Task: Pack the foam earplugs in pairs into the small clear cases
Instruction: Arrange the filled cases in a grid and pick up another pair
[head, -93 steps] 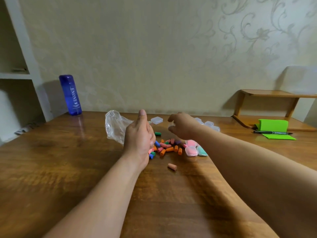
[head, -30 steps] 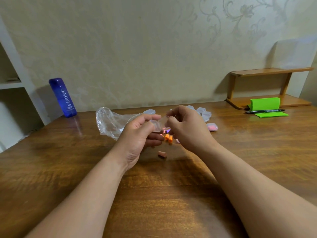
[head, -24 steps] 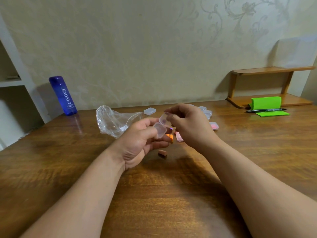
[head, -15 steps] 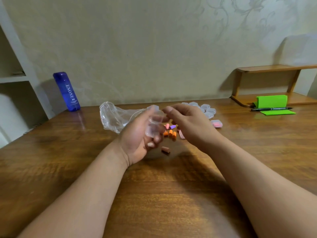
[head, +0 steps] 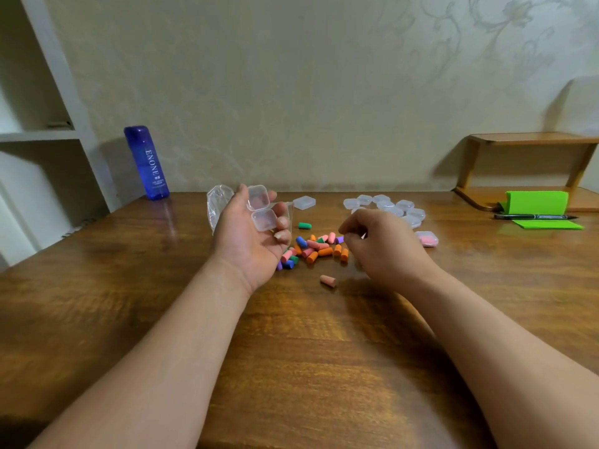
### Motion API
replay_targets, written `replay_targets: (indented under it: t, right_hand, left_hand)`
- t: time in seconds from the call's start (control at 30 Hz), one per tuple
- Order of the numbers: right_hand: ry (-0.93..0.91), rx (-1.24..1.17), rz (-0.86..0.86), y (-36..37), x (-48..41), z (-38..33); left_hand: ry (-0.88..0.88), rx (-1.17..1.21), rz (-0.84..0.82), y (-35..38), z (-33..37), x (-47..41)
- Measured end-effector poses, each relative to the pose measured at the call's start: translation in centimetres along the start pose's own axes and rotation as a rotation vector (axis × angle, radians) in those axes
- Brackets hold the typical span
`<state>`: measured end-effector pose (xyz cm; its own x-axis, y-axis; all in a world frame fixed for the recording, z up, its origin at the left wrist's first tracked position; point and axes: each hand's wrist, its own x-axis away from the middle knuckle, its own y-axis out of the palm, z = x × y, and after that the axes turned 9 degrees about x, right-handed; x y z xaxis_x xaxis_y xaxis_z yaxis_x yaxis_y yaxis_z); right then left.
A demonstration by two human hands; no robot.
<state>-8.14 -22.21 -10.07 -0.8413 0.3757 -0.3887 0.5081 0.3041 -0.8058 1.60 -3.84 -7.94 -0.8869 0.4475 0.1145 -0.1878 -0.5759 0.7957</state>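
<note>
Gripping an open clear case (head: 261, 209) between thumb and curled fingertips, the left hand (head: 251, 238) lies palm-up, to the right of a blue bottle (head: 147, 163) and in front of a crumpled plastic bag (head: 217, 205). The case sits hinged wide, lid tipped toward the wall and base toward the person, with nothing visible inside. It seems held this way so the hollow faces up and the other hand can drop a pair straight in.

Just right of that hand, the loose foam earplugs (head: 312, 249) lie heaped on the wooden table (head: 291, 351), with one green earplug (head: 304, 225) behind the heap and one pink earplug (head: 328, 280) in front. The heap lies between the hands, likely so either can reach it.

The right hand (head: 382, 251) hovers over the heap's right edge, knuckles up and fingers curled, with thumb and forefinger close together. Whether they pinch an earplug I cannot tell.

Behind it a cluster of shut empty cases (head: 389, 207) waits. A filled case (head: 427, 238) showing pink lies beside the wrist, apparently set apart as finished.
</note>
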Motion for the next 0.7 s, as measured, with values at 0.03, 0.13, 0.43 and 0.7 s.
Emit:
replay_targets:
  t: [0.03,0.13,0.43,0.7]
  right_hand:
    - [-0.006,0.045,-0.022,0.0,0.0,0.0]
    - [0.005,0.165,-0.069,-0.1,0.2,-0.1]
    - [-0.002,0.385,-0.053,0.5,0.2,-0.9]
    - [0.033,0.373,-0.022,0.5,0.2,-1.0]
  left_hand:
    - [-0.002,-0.003,-0.003,-0.1,0.0,0.0]
    - [-0.015,-0.024,-0.015,-0.2,0.0,-0.1]
    - [-0.041,-0.083,-0.026,-0.1,-0.3,0.0]
    - [-0.062,-0.127,-0.012,-0.1,-0.6,0.0]
